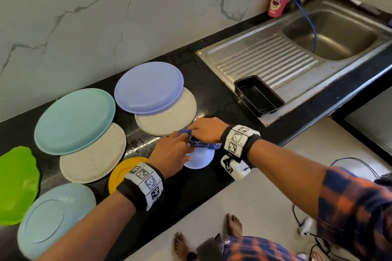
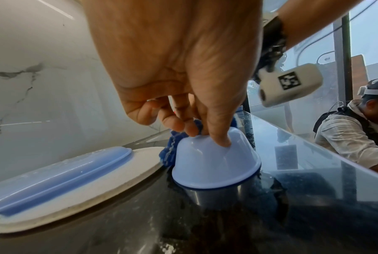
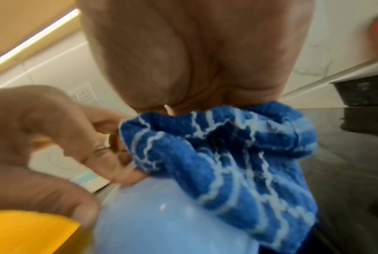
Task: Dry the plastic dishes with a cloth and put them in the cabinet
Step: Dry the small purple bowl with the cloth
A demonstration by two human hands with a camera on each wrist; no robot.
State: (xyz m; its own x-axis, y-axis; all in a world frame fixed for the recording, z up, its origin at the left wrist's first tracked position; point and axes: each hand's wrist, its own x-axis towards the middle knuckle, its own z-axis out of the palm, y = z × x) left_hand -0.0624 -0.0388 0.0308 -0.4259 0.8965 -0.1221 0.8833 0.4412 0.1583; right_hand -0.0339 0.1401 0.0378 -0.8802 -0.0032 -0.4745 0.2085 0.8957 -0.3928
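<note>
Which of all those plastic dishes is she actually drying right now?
The small pale-blue bowl, upside down at the counter's front edge. The left hand steadies it while the right hand rubs the blue cloth on it; every plate lies untouched.

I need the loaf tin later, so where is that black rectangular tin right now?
In the head view the black tin sits right of the plates, on the near corner of the steel sink's ribbed drainboard.

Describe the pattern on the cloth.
The cloth is blue with thin, wavy pale lines; the right wrist view shows it best.
</note>
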